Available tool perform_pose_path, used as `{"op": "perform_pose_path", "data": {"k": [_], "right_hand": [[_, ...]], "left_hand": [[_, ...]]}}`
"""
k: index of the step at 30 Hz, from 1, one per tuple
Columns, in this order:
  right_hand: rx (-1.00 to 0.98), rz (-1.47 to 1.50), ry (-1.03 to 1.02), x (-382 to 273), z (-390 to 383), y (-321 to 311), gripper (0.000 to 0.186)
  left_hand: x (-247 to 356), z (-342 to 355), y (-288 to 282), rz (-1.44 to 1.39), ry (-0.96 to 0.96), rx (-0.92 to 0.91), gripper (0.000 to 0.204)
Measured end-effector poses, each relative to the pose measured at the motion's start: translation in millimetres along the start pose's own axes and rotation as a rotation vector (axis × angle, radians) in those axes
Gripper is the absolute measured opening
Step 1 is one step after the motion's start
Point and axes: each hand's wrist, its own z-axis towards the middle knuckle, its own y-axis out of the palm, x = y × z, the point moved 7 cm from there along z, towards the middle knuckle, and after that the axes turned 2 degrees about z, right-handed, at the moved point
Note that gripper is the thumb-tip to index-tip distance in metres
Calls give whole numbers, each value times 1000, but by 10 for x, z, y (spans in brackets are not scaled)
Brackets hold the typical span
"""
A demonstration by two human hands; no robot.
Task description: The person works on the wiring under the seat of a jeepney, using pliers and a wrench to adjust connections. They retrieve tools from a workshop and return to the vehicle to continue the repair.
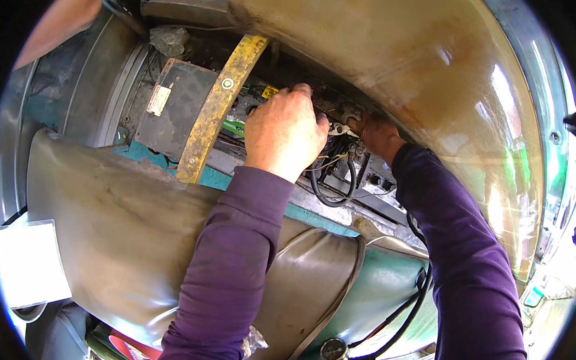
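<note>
Working under the big brown cover [385, 51], already up. Leaving the black box [177, 111] under its yellow strap [210, 115]. Curling the left hand [285, 131], with bent fingers close together; being unable to tell about any pinch. Reaching with the right hand [378, 136], putting a fingertip by the shiny metal piece [339, 130] between both hands; being unable to see its other fingers well. Probably having that piece left to finish.

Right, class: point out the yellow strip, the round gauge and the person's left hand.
Yellow strip [219, 108]: head view, mid-length of its scuffed face.
Round gauge [334, 350]: head view, middle of its face.
Left hand [284, 133]: head view, back of the hand.
</note>
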Motion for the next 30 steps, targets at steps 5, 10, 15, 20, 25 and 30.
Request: {"op": "perform_pose_path", "data": {"k": [5, 10, 15, 20, 25, 30], "right_hand": [[-317, 245, 118, -462, -358, 21, 57], [-227, 585, 138, -1002, -569, -421, 66], [-88, 107, 63, -360, -463, -333, 68], [-150, 319, 204, -718, -430, -63, 54], [-261, 922, 249, -1417, -160, -208, 59], [-300, 1334, 367, -1571, 62, -390, 66]], "left_hand": [[1, 22, -17, -54, 16, 20, 45], [1, 37, -79, -162, 25, 93, 41], [-28, 57, -145, -321, 59, 204, 36], [-49, 84, -198, -409, 41, 272, 31], [-65, 90, -313, -555, 51, 346, 32], [-123, 123, -318, -738, -13, 296, 26]]}}
